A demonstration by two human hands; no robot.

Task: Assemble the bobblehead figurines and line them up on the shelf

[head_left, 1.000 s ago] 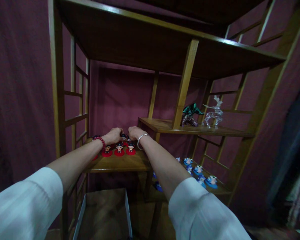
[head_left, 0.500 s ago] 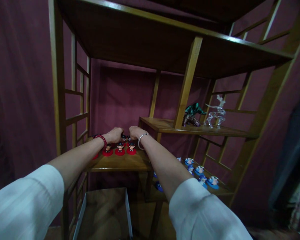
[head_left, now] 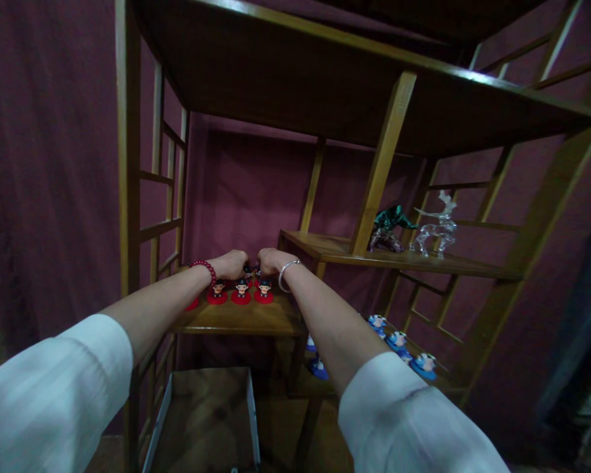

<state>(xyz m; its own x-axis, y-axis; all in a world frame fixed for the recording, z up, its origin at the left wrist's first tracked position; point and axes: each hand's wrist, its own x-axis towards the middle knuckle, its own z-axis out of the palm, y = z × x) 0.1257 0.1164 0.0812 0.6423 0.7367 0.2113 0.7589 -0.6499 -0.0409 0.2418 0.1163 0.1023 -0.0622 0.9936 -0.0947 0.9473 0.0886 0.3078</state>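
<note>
Both arms reach onto the left wooden shelf (head_left: 236,320). My left hand (head_left: 233,264), its fingers curled, is over the back of a group of small figurines on red bases. Beside it, my right hand (head_left: 270,260) is closed too, its fingertips hidden. Between and just below the hands, a dark-topped figurine (head_left: 248,273) partly shows; whether either hand grips it is unclear. In front stand a left figurine (head_left: 217,292), a middle figurine (head_left: 241,292) and a right figurine (head_left: 264,291), all upright in a row. My left forearm hides part of another red base (head_left: 193,304).
Several blue-based figurines (head_left: 398,341) stand on the lower right shelf, partly behind my right arm. A green sculpture (head_left: 393,226) and a clear deer figure (head_left: 437,230) occupy the raised shelf behind an upright post (head_left: 384,164). Below sits an open box (head_left: 211,414).
The camera view has shifted slightly, so the shelf appears farther right. My hands stay close together at the back of the red-based group, with only a slight shift.
</note>
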